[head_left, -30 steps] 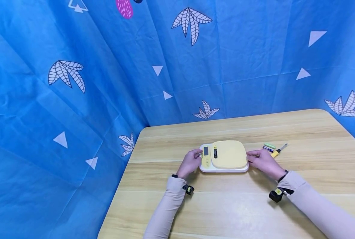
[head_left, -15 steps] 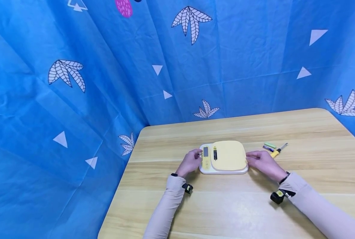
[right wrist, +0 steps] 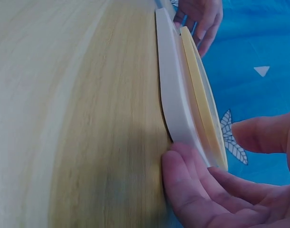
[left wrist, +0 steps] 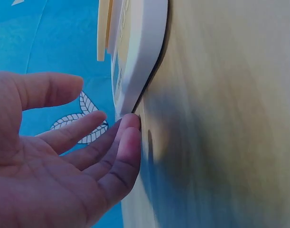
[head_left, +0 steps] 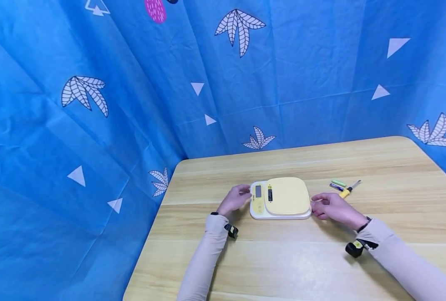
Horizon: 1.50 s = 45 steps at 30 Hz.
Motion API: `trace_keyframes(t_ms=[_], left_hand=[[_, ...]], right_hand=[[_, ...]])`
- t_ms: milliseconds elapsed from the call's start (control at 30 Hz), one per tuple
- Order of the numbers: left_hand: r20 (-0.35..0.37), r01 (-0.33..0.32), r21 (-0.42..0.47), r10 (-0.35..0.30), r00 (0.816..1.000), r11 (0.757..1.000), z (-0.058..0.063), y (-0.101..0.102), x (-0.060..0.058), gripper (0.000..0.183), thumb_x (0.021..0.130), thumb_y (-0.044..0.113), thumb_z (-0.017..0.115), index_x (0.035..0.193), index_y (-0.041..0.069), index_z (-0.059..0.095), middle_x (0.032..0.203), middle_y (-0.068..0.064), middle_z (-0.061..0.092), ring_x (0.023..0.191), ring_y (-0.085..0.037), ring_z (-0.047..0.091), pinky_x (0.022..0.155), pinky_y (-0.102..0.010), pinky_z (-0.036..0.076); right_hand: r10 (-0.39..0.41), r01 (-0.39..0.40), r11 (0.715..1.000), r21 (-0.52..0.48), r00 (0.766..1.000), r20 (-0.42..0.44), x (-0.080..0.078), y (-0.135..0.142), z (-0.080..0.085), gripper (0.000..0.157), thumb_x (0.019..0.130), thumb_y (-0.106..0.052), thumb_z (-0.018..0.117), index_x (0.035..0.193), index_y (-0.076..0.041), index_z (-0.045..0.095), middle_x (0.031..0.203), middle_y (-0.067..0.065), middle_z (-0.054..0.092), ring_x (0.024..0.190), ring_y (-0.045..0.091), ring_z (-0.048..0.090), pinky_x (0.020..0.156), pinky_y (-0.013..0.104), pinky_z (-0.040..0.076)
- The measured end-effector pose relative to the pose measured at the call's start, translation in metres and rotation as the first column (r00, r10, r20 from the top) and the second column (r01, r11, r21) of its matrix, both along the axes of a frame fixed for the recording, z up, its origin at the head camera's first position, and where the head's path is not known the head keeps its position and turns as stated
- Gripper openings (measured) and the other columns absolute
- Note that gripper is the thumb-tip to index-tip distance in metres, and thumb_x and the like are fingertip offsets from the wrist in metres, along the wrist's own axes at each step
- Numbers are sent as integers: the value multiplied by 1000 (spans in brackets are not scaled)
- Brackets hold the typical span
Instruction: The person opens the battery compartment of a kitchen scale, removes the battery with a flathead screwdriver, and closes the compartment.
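Observation:
A yellow and white kitchen scale (head_left: 287, 196) lies flat on the wooden table, its small display and buttons at the left end. My left hand (head_left: 235, 199) is just off that end, thumb apart from the fingers. Seen from the left wrist, the lower fingertips (left wrist: 129, 137) rest on the tabletop close to the scale's white corner. At the opposite end is my right hand (head_left: 332, 207), fingers loosely bent. In the right wrist view its fingertips (right wrist: 175, 164) are against or very near the white base (right wrist: 175, 95), with the thumb clear of the yellow platform (right wrist: 201, 95).
Right of the scale lie a green battery (head_left: 338, 183), a dark blue battery (head_left: 336, 187) and a screwdriver (head_left: 348, 190) with a yellow handle. A blue patterned curtain (head_left: 305, 75) hangs behind and to the left of the table (head_left: 283, 267).
Both hands have loosened from the scale's ends: my left hand has shifted slightly left, my right slightly right. Over the last half second the scale stays in place.

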<state>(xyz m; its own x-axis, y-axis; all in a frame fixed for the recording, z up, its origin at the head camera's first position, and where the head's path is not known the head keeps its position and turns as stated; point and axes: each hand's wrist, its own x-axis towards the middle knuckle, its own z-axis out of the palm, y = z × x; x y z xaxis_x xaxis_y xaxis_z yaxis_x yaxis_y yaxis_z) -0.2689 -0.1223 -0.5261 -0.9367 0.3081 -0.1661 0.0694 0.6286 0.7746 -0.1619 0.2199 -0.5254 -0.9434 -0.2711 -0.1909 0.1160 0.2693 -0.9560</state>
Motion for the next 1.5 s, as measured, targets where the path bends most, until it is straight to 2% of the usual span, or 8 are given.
trace_keyframes(t_ms=[133, 300, 433, 567, 700, 800, 1033, 1500], left_hand=[[6, -16, 24, 16, 1000, 1000, 0, 1, -7, 45, 103, 20, 61, 145, 4, 56, 141, -16, 64, 133, -34, 59, 111, -47, 55], [8, -33, 21, 32, 999, 999, -1, 4, -16, 45, 103, 21, 60, 145, 4, 56, 140, -16, 63, 132, -33, 60, 108, -44, 57], [-23, -12, 6, 12, 1000, 1000, -1, 8, -23, 46, 102, 20, 61, 144, 1, 56, 141, -19, 63, 132, -35, 59, 112, -47, 55], [-28, 3, -8, -3, 1000, 1000, -1, 14, -27, 46, 101, 19, 61, 144, 2, 57, 143, -18, 62, 135, -35, 57, 118, -48, 49], [-7, -28, -45, 28, 1000, 999, -1, 20, -30, 46, 101, 21, 59, 144, 6, 57, 145, -15, 62, 135, -31, 57, 118, -47, 49], [-13, -33, -89, 32, 999, 996, -3, 24, -34, 45, 102, 22, 58, 145, 7, 58, 144, -13, 62, 134, -29, 58, 116, -45, 51], [-65, 30, -167, -41, 997, 985, -8, 30, -38, 40, 105, 18, 59, 143, 5, 60, 146, -15, 59, 135, -30, 57, 117, -43, 50], [-71, 46, -149, -57, 996, 988, -2, 31, -33, 40, 100, 11, 65, 139, 2, 62, 138, -16, 60, 122, -27, 60, 107, -38, 57]], right_hand=[[8, -5, 999, -41, 996, 84, 3, 2, -2, 56, 106, -13, 53, 144, 23, 32, 104, 21, 74, 84, 19, 73, 78, 32, 68], [46, -27, 992, -121, 986, 160, 11, -2, -5, 60, 107, -15, 53, 147, 21, 26, 104, 24, 75, 85, 23, 76, 80, 37, 69], [62, -28, 982, -188, 983, 176, 16, -7, -8, 66, 108, -16, 52, 151, 20, 17, 106, 26, 74, 88, 26, 77, 82, 38, 68], [43, 4, 969, -248, 982, 183, 20, -12, -12, 71, 108, -16, 51, 153, 20, 9, 105, 26, 75, 90, 28, 77, 86, 39, 68], [-7, 68, 955, -287, 978, 208, 23, -21, -15, 74, 108, -16, 52, 153, 19, 6, 102, 25, 76, 90, 29, 78, 87, 39, 67], [-54, 120, 948, -294, 973, 222, 25, -28, -16, 73, 107, -15, 53, 154, 17, 7, 100, 24, 76, 87, 29, 78, 85, 39, 68], [-97, 157, 937, -311, 975, 201, 24, -36, -19, 73, 106, -10, 53, 154, 17, 5, 98, 22, 76, 85, 27, 78, 84, 38, 68], [-108, 162, 946, -280, 974, 199, 14, -30, -20, 74, 105, -10, 56, 154, 16, 7, 95, 22, 77, 82, 27, 79, 81, 37, 68]])
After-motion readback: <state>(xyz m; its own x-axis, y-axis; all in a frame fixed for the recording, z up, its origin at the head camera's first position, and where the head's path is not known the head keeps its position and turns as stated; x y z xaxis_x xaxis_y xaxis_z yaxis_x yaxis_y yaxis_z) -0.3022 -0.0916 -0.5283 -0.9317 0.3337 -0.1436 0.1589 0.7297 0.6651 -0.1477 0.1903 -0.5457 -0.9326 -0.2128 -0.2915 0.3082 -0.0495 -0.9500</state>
